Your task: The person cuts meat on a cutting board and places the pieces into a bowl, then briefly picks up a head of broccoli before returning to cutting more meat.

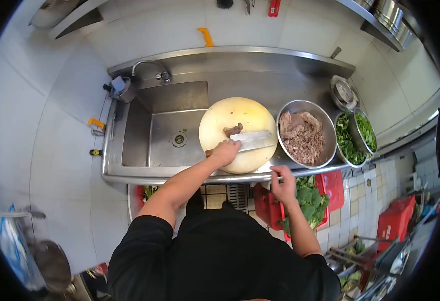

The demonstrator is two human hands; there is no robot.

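From my end I'm watching the left hand (225, 152) closing its fingers around the heel of a cleaver (254, 141), whose wide blade is lying over the round cutting board (225, 113) and pointing to the right. A small brown piece of meat (233, 130) is sitting near the board's middle, just beyond the blade's heel; whether steel and meat are touching, I cannot tell. The right hand (283, 184) is hanging just in front of the counter edge, fingers loosely bent, thumb apart, holding nothing I can see. To my judgement, working well here is asking for a firm wrist, a level blade and fingertips well back from the edge, with any steadying hand curling its knuckles. Close on the right, a steel bowl (329, 133) heaped with chopped meat (302, 145) is crowding the board, so a wide swing that way is risking a knock on its rim. Greens (348, 143) are filling bowls farther right, the sink (165, 150) is opening on the left, and broccoli (310, 203) is standing below the counter, near the right forearm.
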